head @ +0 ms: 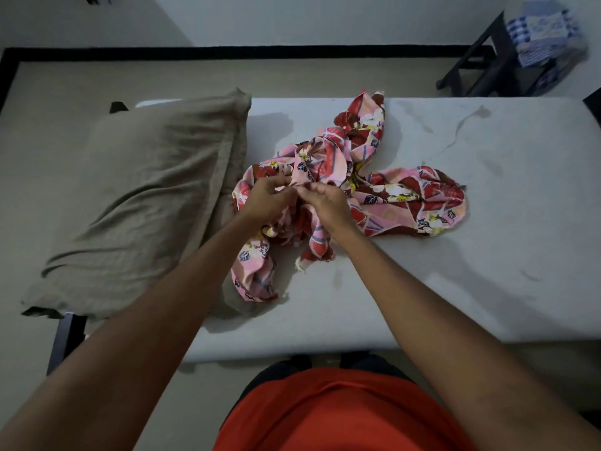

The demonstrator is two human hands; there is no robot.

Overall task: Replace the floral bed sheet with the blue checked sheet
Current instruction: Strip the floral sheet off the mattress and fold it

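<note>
Floral sheet (pixel 406 196) is already stripped off as a cover and lies bunched in a crumpled heap on the middle of the mattress (pixel 487 255), whose pale top shows bare all round it. The person stands at the mattress's near long edge, both arms reaching over it. The left hand (pixel 266 200) and right hand (pixel 328 206) meet at the near-left part of the heap, side by side and almost touching. Each has its fingers curled in, pinching a fold of the floral cloth between thumb and fingertips; neither is spread flat. Which edge of the cloth they have, I cannot tell from the tangle.

A grey-brown pillow (pixel 146 196) sits on the mattress's left end, its side just beside the heap. The blue sheet (pixel 546 34) rests folded on a dark stand (pixel 481 60) beyond the mattress's far right corner, well apart from both hands and untouched.

By my reckoning the stripping is done and the rest is not. The floral sheet has yet to be gathered or folded and carried off the mattress. Then the blue sheet must be fetched, opened out, spread and tucked, probably with the pillow lifted aside. I'd put it short of halfway.
</note>
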